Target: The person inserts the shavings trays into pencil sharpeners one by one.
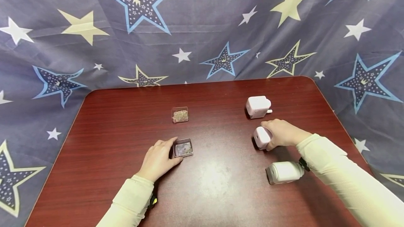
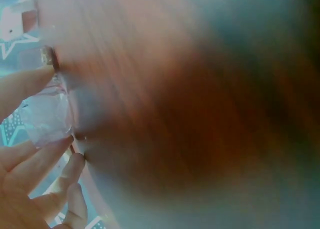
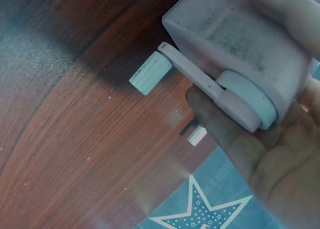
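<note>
In the head view, the left hand [image 1: 159,157] holds a small clear box [image 1: 182,145] on the table [image 1: 126,114], while the right hand [image 1: 282,132] grips a pink crank device [image 1: 262,137]; this step seems to be handling the device.

In the left wrist view, thumb and fingers flank the box.

In the right wrist view, the knob [image 3: 151,73] stands free; the next move probably calls for a steady grip.

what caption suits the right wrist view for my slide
Right hand gripping a pale boxy device with a crank, wood-grained table behind.
</note>
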### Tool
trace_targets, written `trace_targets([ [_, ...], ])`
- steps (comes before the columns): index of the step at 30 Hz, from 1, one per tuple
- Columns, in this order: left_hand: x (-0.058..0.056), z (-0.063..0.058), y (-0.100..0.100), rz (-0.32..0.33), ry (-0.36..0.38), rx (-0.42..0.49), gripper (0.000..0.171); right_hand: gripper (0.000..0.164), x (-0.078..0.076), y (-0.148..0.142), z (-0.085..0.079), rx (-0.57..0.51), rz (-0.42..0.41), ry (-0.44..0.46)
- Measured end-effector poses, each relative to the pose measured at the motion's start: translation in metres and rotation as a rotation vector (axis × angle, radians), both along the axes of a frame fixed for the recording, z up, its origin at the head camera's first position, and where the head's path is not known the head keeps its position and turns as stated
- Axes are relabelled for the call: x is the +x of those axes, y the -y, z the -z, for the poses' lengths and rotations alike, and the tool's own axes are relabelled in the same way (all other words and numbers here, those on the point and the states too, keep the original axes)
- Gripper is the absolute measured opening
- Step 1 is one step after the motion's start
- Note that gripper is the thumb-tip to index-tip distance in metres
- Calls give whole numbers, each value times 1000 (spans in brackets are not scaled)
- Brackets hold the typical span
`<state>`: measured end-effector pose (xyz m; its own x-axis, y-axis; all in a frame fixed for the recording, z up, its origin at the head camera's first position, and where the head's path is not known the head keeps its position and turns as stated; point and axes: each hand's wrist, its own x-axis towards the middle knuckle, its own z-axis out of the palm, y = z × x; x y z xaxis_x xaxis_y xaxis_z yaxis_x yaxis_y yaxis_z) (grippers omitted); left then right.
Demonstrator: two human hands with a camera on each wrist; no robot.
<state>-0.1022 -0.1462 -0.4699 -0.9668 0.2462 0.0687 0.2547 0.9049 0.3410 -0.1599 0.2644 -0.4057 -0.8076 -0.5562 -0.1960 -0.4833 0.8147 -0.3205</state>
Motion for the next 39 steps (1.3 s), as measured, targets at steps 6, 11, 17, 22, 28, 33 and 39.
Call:
trace_targets([
  [6,0,-1,-7,-27,28,37,75,54,0,0,-1,-3,1,8],
  [11,-1,-2,-12,-28,38,48,75,55,0,-1,0,-3,2,10],
  [17,-2,-3,-18,-18,56,46,75,55,1,-2,1,-5,4,7],
  [22,-5,-4,-22,-2,62,40,74,55,0,-2,1,-7,2,8],
  [28,-5,-5,-29,27,46,43,74,56,-1,-2,3,-4,-1,1],
  [33,-7,-6,-36,41,48,45,73,55,-1,-2,3,-5,-1,-6],
  [39,-9,-9,-46,65,46,49,73,56,-1,-2,3,-6,1,4],
])
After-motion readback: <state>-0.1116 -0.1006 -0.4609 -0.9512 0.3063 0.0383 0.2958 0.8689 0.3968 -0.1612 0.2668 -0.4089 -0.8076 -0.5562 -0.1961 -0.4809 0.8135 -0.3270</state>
